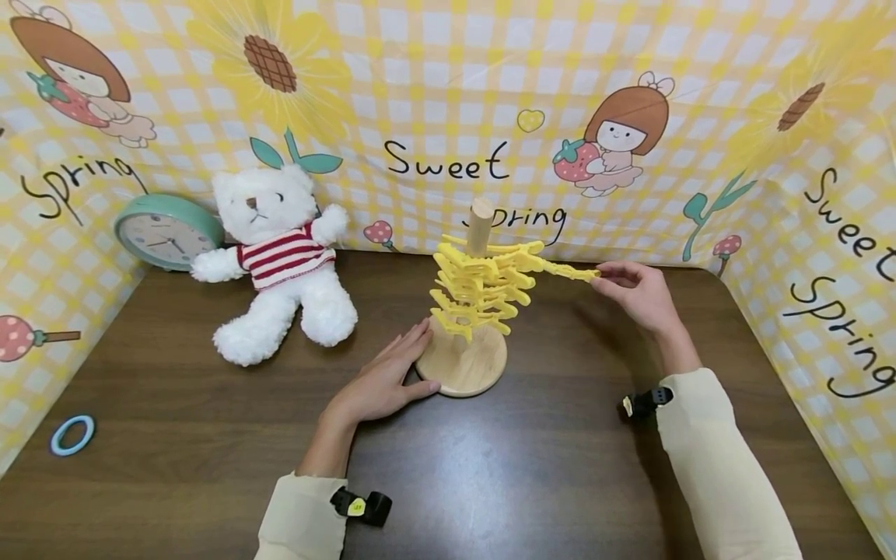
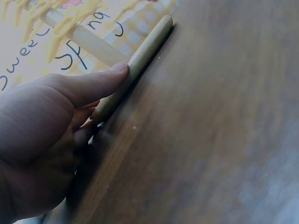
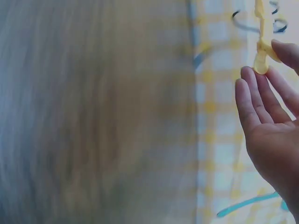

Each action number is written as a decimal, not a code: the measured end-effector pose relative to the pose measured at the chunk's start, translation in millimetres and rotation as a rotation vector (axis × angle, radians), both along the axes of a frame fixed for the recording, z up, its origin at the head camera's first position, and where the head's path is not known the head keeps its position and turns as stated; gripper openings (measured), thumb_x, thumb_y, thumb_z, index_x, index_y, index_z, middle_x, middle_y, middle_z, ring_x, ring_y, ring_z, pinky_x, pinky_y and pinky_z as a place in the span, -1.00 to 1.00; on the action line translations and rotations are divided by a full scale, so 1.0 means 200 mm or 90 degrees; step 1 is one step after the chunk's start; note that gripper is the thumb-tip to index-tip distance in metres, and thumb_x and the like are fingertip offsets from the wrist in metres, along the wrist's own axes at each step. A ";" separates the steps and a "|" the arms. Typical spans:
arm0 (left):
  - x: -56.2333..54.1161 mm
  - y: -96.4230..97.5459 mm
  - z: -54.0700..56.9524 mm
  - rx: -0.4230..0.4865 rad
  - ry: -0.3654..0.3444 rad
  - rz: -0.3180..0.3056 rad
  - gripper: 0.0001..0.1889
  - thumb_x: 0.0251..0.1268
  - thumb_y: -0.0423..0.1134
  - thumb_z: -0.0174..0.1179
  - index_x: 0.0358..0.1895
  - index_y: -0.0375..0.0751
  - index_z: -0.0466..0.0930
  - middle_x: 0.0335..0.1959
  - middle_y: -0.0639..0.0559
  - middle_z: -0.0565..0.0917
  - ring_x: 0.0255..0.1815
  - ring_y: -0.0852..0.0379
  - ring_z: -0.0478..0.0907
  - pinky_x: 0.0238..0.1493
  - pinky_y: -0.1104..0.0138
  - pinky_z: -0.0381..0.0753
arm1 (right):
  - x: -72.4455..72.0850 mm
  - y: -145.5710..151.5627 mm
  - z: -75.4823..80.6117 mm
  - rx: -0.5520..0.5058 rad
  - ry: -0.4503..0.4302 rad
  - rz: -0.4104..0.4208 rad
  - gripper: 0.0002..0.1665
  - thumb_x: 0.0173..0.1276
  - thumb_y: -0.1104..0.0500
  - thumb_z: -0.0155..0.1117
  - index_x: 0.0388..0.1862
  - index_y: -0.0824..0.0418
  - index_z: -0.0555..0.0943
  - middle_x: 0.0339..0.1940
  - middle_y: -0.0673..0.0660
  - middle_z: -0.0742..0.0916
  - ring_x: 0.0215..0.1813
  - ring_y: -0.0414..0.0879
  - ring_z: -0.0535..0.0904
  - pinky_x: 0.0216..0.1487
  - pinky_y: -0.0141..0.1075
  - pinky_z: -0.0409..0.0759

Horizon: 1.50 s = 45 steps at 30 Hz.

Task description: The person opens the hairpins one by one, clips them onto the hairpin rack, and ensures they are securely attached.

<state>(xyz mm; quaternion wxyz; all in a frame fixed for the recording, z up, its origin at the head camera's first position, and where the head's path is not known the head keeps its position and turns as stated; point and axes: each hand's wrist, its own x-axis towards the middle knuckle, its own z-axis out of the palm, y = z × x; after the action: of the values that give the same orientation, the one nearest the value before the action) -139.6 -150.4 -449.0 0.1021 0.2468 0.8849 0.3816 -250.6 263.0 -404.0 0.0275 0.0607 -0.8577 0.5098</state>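
Note:
A round wooden base carries an upright wooden post. Several yellow plastic pieces with limb-like arms hang in layers around that post. At the base's left rim, my left hand holds it between thumb and fingers; the thumb lies on the edge in the left wrist view. To the right of the stack, my right hand pinches the end of a slim yellow piece that reaches out sideways from the stack. Thumb and forefinger hold its tip in the right wrist view, the other fingers extended.
A white teddy bear in a striped shirt leans at the back left, beside a green-rimmed clock. A blue ring lies on the brown table at far left. Printed yellow checked cloth walls the back and sides.

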 end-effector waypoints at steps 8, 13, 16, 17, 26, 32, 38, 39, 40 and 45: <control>0.00 0.01 0.00 0.006 -0.001 -0.001 -0.13 0.45 -0.03 0.26 0.60 -0.36 0.01 0.67 -0.10 -0.10 0.66 -0.09 -0.19 0.61 0.05 -0.19 | 0.04 -0.10 0.11 -0.099 0.086 -0.008 -0.57 0.33 0.21 0.45 0.09 0.44 0.65 -0.12 -0.06 0.71 -0.12 -0.26 0.67 -0.13 -0.51 0.62; 0.00 0.01 0.00 0.001 -0.005 -0.001 -0.13 0.45 -0.04 0.26 0.60 -0.34 0.00 0.67 -0.08 -0.11 0.66 -0.07 -0.20 0.62 0.08 -0.20 | 0.07 -0.15 0.17 -0.160 0.118 0.006 -0.64 0.30 0.32 0.44 0.04 0.45 0.66 -0.16 -0.02 0.72 -0.17 -0.21 0.67 -0.17 -0.49 0.64; -0.01 0.01 0.00 -0.001 -0.004 -0.003 -0.13 0.46 -0.04 0.26 0.60 -0.35 0.00 0.67 -0.08 -0.11 0.66 -0.08 -0.19 0.62 0.08 -0.20 | 0.09 -0.18 0.20 -0.181 0.141 0.007 -0.66 0.29 0.35 0.44 0.02 0.47 0.66 -0.16 -0.01 0.71 -0.19 -0.19 0.65 -0.18 -0.50 0.64; -0.01 0.01 0.00 -0.001 -0.005 -0.003 -0.14 0.46 -0.04 0.26 0.60 -0.35 0.00 0.67 -0.08 -0.11 0.66 -0.08 -0.20 0.62 0.08 -0.20 | 0.09 -0.19 0.21 -0.191 0.149 0.006 -0.66 0.29 0.36 0.44 0.01 0.49 0.66 -0.16 0.01 0.71 -0.19 -0.18 0.65 -0.18 -0.50 0.64; 0.00 0.01 0.00 0.012 0.007 0.000 -0.13 0.43 -0.07 0.29 0.59 -0.37 0.03 0.66 -0.11 -0.08 0.65 -0.11 -0.17 0.61 0.05 -0.17 | 0.15 -0.28 0.30 -0.300 0.215 -0.003 -0.73 0.31 0.39 0.40 -0.04 0.51 0.67 -0.10 0.12 0.71 -0.16 -0.09 0.63 -0.15 -0.45 0.64; 0.00 0.00 -0.01 0.012 0.015 0.001 -0.14 0.43 -0.07 0.29 0.59 -0.36 0.03 0.66 -0.12 -0.07 0.65 -0.11 -0.16 0.61 0.02 -0.16 | 0.17 -0.32 0.35 -0.354 0.249 0.007 -0.81 0.29 0.45 0.37 -0.11 0.41 0.72 -0.14 0.14 0.73 -0.18 -0.08 0.62 -0.15 -0.43 0.65; 0.00 0.00 -0.01 0.012 0.012 -0.001 -0.14 0.43 -0.08 0.29 0.59 -0.37 0.03 0.66 -0.11 -0.08 0.65 -0.10 -0.17 0.61 0.02 -0.17 | 0.19 -0.34 0.37 -0.363 0.264 0.007 -0.80 0.27 0.48 0.37 -0.12 0.44 0.71 -0.18 0.14 0.74 -0.21 -0.09 0.62 -0.16 -0.44 0.66; 0.00 0.00 -0.01 0.012 0.012 -0.001 -0.14 0.43 -0.08 0.29 0.59 -0.37 0.03 0.66 -0.11 -0.08 0.65 -0.10 -0.17 0.61 0.02 -0.17 | 0.19 -0.35 0.38 -0.369 0.267 0.005 -0.81 0.27 0.48 0.36 -0.13 0.43 0.72 -0.19 0.15 0.74 -0.22 -0.09 0.62 -0.16 -0.44 0.66; 0.00 0.00 -0.01 0.012 0.012 -0.002 -0.14 0.43 -0.08 0.29 0.59 -0.37 0.03 0.66 -0.11 -0.08 0.65 -0.11 -0.17 0.61 0.02 -0.17 | 0.19 -0.35 0.38 -0.379 0.272 0.003 -0.81 0.26 0.48 0.36 -0.13 0.42 0.72 -0.20 0.16 0.74 -0.22 -0.09 0.63 -0.15 -0.43 0.66; 0.00 0.00 -0.01 0.010 0.010 -0.002 -0.14 0.43 -0.08 0.29 0.59 -0.38 0.04 0.66 -0.12 -0.08 0.65 -0.11 -0.17 0.61 0.02 -0.17 | 0.21 -0.39 0.41 -0.447 0.311 0.004 -0.81 0.28 0.50 0.32 -0.15 0.42 0.74 -0.21 0.22 0.73 -0.22 -0.09 0.65 -0.10 -0.39 0.70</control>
<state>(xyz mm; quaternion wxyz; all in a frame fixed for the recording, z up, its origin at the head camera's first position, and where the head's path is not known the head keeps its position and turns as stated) -140.6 -150.3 -450.6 0.0938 0.2523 0.8822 0.3864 -209.1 185.7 -322.0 0.2474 0.1697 -0.6003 0.7414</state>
